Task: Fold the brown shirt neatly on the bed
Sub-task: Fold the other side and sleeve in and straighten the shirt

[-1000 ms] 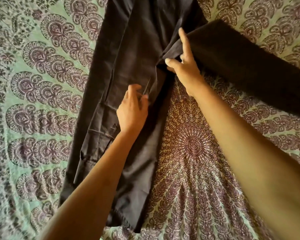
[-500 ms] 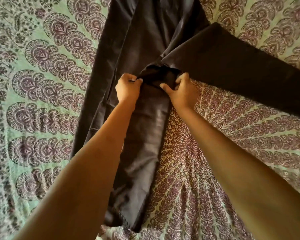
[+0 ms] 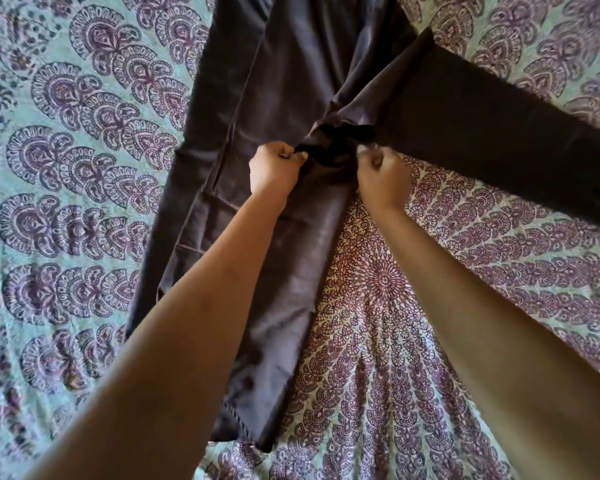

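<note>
Done: brown shirt lies lengthwise, partly narrowed.
Left: sleeve unfolded (splayed sideways).
Grip: left hand, right hand pinch armpit bunch.

No readable text, labels, brands, numbers or signs anywhere in view. The brown shirt shows plain dark fabric with no tag or print legible, and the bed cover carries only a repeating paisley and mandala pattern, no lettering.
</note>
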A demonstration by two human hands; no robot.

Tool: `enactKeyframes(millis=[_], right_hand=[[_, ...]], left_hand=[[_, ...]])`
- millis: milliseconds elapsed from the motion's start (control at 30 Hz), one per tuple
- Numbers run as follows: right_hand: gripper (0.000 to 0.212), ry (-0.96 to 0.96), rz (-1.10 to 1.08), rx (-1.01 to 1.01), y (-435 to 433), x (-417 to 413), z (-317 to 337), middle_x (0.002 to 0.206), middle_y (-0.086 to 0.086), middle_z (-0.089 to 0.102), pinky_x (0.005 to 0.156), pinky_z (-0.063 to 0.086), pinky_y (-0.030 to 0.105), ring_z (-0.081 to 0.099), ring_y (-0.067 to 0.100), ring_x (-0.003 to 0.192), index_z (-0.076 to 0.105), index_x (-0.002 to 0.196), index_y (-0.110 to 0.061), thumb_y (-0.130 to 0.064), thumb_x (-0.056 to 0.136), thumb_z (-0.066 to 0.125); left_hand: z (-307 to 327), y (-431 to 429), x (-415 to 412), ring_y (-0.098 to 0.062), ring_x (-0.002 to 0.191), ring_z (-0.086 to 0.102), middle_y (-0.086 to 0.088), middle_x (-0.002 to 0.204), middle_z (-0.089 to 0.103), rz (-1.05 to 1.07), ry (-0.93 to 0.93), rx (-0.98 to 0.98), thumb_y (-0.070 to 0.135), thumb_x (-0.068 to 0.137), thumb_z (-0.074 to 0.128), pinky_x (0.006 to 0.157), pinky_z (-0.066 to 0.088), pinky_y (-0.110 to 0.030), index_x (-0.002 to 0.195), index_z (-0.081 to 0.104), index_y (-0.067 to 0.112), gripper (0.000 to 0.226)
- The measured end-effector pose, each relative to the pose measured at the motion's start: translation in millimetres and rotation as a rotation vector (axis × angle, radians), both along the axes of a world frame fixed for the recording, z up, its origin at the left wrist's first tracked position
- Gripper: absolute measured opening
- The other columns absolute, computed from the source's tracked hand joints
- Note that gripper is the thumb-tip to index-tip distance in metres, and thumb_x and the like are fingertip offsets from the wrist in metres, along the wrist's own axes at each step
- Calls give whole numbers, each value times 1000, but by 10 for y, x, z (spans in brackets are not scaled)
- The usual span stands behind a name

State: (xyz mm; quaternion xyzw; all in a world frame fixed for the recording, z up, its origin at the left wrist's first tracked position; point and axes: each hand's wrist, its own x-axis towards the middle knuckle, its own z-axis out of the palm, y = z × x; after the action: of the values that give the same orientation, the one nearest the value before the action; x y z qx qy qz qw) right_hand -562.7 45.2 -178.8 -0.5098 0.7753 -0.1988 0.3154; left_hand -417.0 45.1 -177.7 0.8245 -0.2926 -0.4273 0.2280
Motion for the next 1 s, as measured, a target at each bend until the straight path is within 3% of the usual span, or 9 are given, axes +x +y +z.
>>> enactKeyframes(millis=[67, 167, 400, 500, 600, 700, 800, 900, 1000], right_hand=[[27, -117, 59, 122, -72, -2, -28, 81, 12, 65, 63, 41, 29, 61, 27, 76, 57, 65, -18, -39, 80, 67], [28, -364, 12, 258, -126, -84, -6, 69, 8, 60, 57, 54, 35, 58, 19, 59, 50, 59, -21, -22, 77, 72], [39, -262, 141, 283, 287, -126, -8, 60, 13, 65, 56, 56, 44, 67, 25, 52, 58, 58, -10, -42, 69, 76], [34, -317, 191, 358, 454, -139, -79, 78, 18, 69, 54, 58, 36, 65, 22, 57, 65, 78, 4, -27, 72, 77], [19, -434, 73, 313, 568, -150, -73, 74, 16, 59, 49, 54, 23, 57, 13, 53, 59, 68, -5, -16, 82, 68], [29, -487, -14, 333, 693, -126, -28, 75, 18, 61, 53, 57, 29, 62, 15, 53, 57, 67, -4, -27, 85, 65], [34, -412, 136, 457, 942, -87, -1, 72, 17, 66, 51, 56, 30, 65, 21, 54, 57, 68, -1, -30, 76, 73], [30, -299, 196, 407, 1297, -35, 5, 68, 19, 67, 56, 57, 46, 66, 31, 55, 64, 70, 1, -27, 73, 75], [21, -365, -47, 279, 1617, 30, -21, 62, 14, 63, 62, 53, 56, 59, 29, 52, 59, 62, -13, -23, 79, 69]], left_hand=[[5, 10, 26, -16, 79, 55, -2, 91, 62, -9, -23, 26, 28, 82, 68, 71, 43, -21, 72, 55, 20, 18], [-1, 32, 59, -22, 94, 62, -7, 102, 68, -22, -72, 22, 30, 83, 66, 75, 41, -21, 90, 65, 16, 16], [8, 72, 139, -17, 90, 60, -1, 91, 65, -173, 19, 10, 40, 77, 71, 81, 45, -24, 98, 64, 15, 33], [-13, 174, 231, -19, 84, 64, -1, 86, 67, -201, 206, 53, 26, 70, 79, 77, 53, -30, 88, 60, 21, 26], [-15, 282, 257, -18, 72, 61, -2, 79, 65, -141, 145, 15, 20, 76, 75, 67, 53, -32, 81, 61, 20, 15], [43, 415, 187, -14, 82, 57, 2, 89, 63, -220, -70, -29, 38, 82, 67, 73, 45, -24, 99, 64, 14, 29], [89, 626, 203, -13, 91, 59, 2, 95, 65, -297, -18, -8, 45, 81, 66, 82, 45, -23, 108, 60, 15, 41], [121, 844, 343, -27, 97, 62, -13, 98, 68, -530, -116, 120, 35, 76, 74, 87, 49, -34, 106, 60, 9, 41], [177, 1085, 418, -26, 83, 64, -17, 88, 68, -571, -102, 179, 24, 81, 70, 73, 49, -28, 94, 63, 5, 24]])
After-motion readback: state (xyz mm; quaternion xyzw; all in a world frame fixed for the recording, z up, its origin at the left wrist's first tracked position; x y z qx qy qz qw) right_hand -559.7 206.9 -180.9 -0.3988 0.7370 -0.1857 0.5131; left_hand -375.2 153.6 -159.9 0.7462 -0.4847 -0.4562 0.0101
